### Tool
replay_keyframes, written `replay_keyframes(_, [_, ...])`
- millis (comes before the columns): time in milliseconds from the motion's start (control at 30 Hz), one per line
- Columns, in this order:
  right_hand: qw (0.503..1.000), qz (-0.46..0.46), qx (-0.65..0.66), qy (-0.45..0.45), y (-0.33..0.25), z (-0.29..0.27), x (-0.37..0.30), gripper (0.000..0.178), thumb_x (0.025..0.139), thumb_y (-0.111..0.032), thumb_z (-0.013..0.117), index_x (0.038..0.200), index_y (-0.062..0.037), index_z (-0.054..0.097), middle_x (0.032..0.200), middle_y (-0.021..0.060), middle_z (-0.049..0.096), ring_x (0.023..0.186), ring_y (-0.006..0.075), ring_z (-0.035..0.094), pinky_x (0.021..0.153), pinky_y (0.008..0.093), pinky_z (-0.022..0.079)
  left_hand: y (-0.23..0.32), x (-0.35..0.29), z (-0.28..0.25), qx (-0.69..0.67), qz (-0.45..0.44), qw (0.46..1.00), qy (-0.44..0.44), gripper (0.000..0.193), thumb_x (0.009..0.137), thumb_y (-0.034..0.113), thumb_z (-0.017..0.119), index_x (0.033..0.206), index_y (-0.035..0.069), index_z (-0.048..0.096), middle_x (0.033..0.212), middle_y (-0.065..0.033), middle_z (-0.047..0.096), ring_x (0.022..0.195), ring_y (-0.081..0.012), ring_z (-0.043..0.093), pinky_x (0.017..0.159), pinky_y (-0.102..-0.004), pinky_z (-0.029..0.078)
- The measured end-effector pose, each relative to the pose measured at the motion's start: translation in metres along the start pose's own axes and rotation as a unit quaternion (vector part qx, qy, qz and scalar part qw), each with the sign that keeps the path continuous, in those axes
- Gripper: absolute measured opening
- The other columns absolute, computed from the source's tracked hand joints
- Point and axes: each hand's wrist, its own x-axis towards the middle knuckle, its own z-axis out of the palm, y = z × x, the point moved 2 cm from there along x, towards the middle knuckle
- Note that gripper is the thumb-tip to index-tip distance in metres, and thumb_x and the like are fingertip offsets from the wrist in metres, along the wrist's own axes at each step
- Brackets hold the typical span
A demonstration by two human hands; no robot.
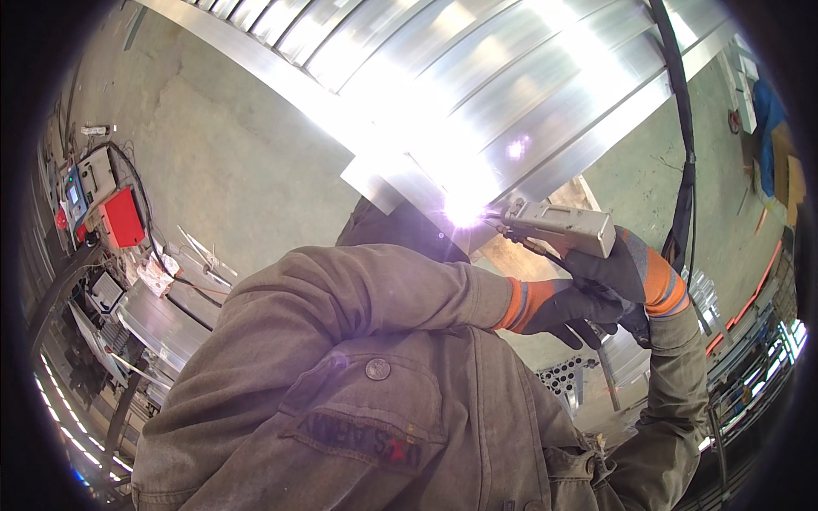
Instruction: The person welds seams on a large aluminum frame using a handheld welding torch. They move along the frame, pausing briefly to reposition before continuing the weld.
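A welding torch (567, 223) with a pale, box-shaped body is gripped in my right hand (607, 271), which wears a dark glove with an orange cuff. From the torch's tip a very bright arc (464, 207) burns against the near edge of a shiny ribbed metal panel (545, 94). Glare hides the exact spot where tip and metal meet. My left arm crosses in front of my chest. Gloved the same way, my left hand (567, 313) rests under the right hand and wrist, its fingers apart and partly overlapped by the right glove.
A thick black cable (684, 145) hangs down on the right, close to my right wrist. At the left stand a machine with a screen (75, 194) and a red box (122, 218), with cables trailing on the floor. A perforated metal piece (562, 376) lies below my hands.
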Motion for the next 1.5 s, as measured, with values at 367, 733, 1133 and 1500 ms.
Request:
replay_keyframes(367, [0.999,0.042,0.003,0.011,0.003,0.001,-0.002,0.046,0.101,-0.033,0.077,0.133,0.0000,0.072,0.107,0.0151,0.079,0.092,0.0197,0.074,0.081,0.0378,0.061,0.002,0.000,0.006,-0.001,-0.009,1.000,0.003,0.061,0.097,0.055,0.081,0.138,0.012,0.069,0.129,-0.0069,0.074,0.106,-0.0204,0.075,0.093,-0.0418,0.062])
replay_keyframes(733, [0.996,0.058,0.051,0.041,-0.010,-0.002,0.019,0.037,0.101,-0.029,0.075,0.124,0.0003,0.073,0.088,0.0085,0.074,0.076,0.0166,0.069,0.068,0.0354,0.057,0.013,-0.007,-0.006,0.004,0.018,0.998,0.060,0.060,0.094,0.058,0.083,0.135,0.016,0.070,0.122,-0.0026,0.074,0.105,-0.0202,0.076,0.085,-0.0393,0.062])
replay_keyframes(1133, [0.995,0.059,0.076,0.040,-0.005,0.004,0.038,0.037,0.102,-0.030,0.075,0.124,0.0007,0.073,0.083,0.0077,0.071,0.073,0.0157,0.068,0.065,0.0352,0.056,0.016,-0.019,-0.018,0.005,0.067,0.997,0.041,0.058,0.102,0.047,0.078,0.146,0.011,0.065,0.133,-0.0096,0.071,0.108,-0.0224,0.076,0.094,-0.0408,0.065])
replay_keyframes(1500, [0.995,0.069,0.060,0.043,-0.007,0.006,0.039,0.039,0.102,-0.032,0.074,0.122,0.0005,0.073,0.082,0.0078,0.071,0.073,0.0167,0.067,0.066,0.0355,0.055,0.012,-0.018,-0.018,-0.022,0.065,0.997,0.045,0.054,0.103,0.046,0.076,0.144,0.011,0.066,0.132,-0.0105,0.072,0.107,-0.0225,0.076,0.094,-0.0399,0.065])
